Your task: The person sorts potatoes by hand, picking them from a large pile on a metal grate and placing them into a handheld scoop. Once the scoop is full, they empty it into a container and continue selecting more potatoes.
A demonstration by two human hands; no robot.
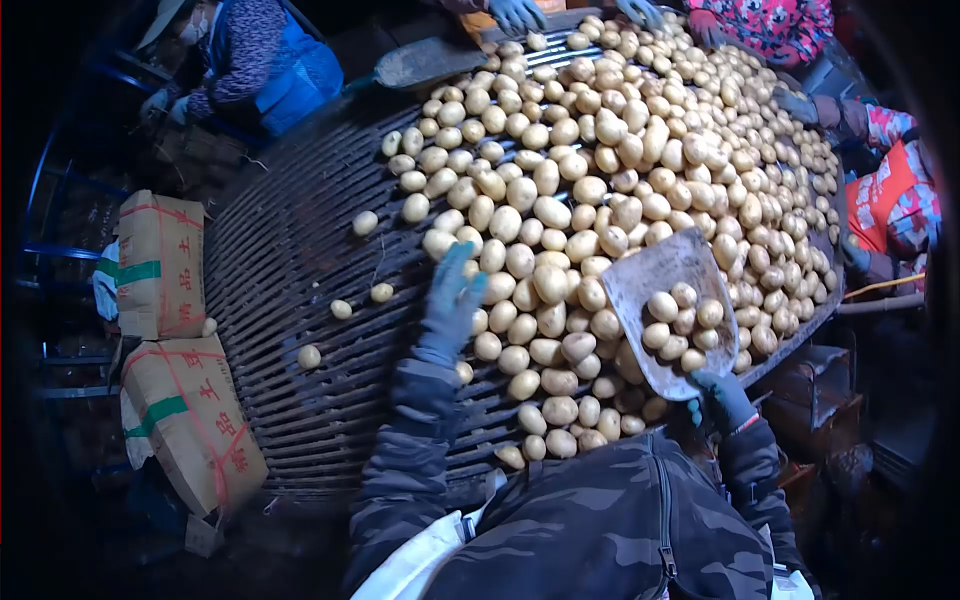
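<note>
A heap of pale potatoes (560, 210) covers much of a dark slatted sorting table (300, 270). My left hand (455, 295), in a blue-green glove, lies at the heap's left edge with its fingers stretched out, against or just above the potatoes there. In my gloved right hand (722, 398) is the handle end of a worn metal scoop (640, 300). Several potatoes (682, 322) rest in its pan, and the heap surrounds its far edge. My fingers partly hide the handle.
Two printed cardboard boxes (160, 265) (205, 420) stand along the left side. Another scoop (425, 62) lies at the table's far edge. A person in a blue apron (300, 80) is at the far left; other gloved workers (880, 180) reach in from the back and right.
</note>
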